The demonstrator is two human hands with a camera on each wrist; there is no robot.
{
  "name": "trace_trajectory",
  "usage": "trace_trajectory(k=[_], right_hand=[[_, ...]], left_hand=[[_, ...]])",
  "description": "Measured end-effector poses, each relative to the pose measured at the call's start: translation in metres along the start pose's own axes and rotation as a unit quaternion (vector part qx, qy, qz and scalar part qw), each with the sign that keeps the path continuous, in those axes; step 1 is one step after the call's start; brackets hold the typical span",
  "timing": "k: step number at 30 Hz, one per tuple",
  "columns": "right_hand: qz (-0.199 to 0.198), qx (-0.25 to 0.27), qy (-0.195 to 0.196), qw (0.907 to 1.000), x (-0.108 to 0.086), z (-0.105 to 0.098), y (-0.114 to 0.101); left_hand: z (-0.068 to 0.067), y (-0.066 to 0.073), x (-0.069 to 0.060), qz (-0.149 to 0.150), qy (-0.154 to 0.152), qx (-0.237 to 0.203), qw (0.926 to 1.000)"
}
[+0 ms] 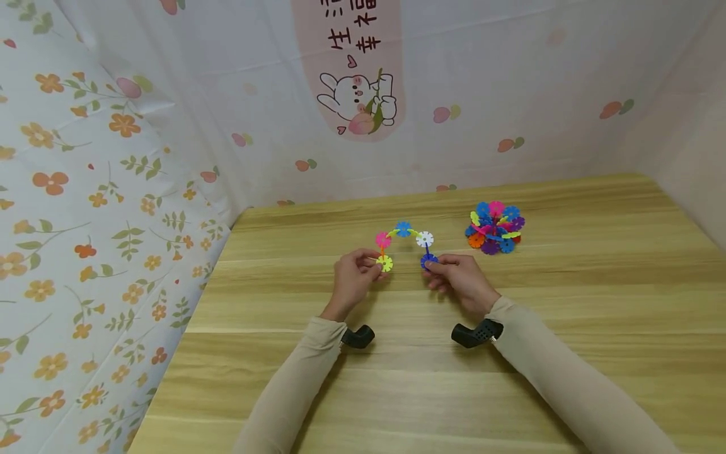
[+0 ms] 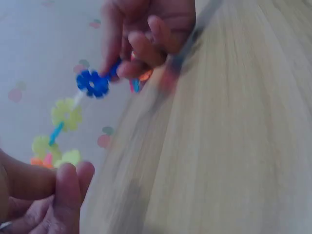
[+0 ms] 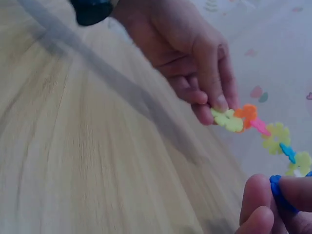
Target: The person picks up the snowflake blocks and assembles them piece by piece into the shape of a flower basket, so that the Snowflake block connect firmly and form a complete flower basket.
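A curved chain of snowflake-shaped plastic discs (image 1: 404, 229) is held up between both hands. My left hand (image 1: 354, 280) pinches the yellow disc (image 1: 384, 263) at one end, thumb against fingers. At the other end my right hand (image 1: 462, 277) pinches a dark blue disc (image 1: 428, 260). Between them run orange, pink (image 1: 383, 240), yellow, light blue, yellow, white (image 1: 425, 239) and blue discs, slotted edge to edge. In the right wrist view the yellow end disc (image 3: 227, 120) shows beside the left thumb. Fingers partly cover both end discs.
Behind the right hand, a cluster of joined multicoloured discs (image 1: 495, 228) sits on the wooden table (image 1: 397, 391). A printed white cloth (image 1: 482, 75) hangs at the table's back edge, and flowered cloth (image 1: 102, 252) hangs at the left. Black wrist mounts (image 1: 476, 334) project inward from the sleeves.
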State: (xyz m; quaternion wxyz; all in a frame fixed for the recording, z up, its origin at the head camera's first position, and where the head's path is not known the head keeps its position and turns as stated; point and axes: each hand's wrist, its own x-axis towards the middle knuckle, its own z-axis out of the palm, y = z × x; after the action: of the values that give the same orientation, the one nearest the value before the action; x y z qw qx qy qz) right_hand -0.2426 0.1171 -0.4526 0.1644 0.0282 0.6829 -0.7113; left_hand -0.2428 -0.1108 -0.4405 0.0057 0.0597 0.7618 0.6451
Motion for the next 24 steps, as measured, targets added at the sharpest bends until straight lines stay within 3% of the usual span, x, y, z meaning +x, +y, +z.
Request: trace_trajectory(k=[6,12,18,24], right_hand=[[0.030,-0.100,-0.004,0.9945,0.010,-0.004,-0.007],[0.041,-0.219,-0.052,0.9734,0.020,-0.014,-0.017],[0.033,-0.249,-0.070,0.9653,0.030,-0.020,-0.020],[0.036,-0.266,-0.057,0.9615,0.033,-0.023,-0.020]], left_hand=[[0.000,-0.001,0.009,-0.058,0.022,0.059,0.9963],[0.000,-0.004,0.017,-0.106,0.020,0.050,0.9929],[0.002,-0.007,0.023,-0.109,0.033,0.056,0.9918],[0.002,-0.009,0.027,-0.106,0.030,0.086,0.9901]])
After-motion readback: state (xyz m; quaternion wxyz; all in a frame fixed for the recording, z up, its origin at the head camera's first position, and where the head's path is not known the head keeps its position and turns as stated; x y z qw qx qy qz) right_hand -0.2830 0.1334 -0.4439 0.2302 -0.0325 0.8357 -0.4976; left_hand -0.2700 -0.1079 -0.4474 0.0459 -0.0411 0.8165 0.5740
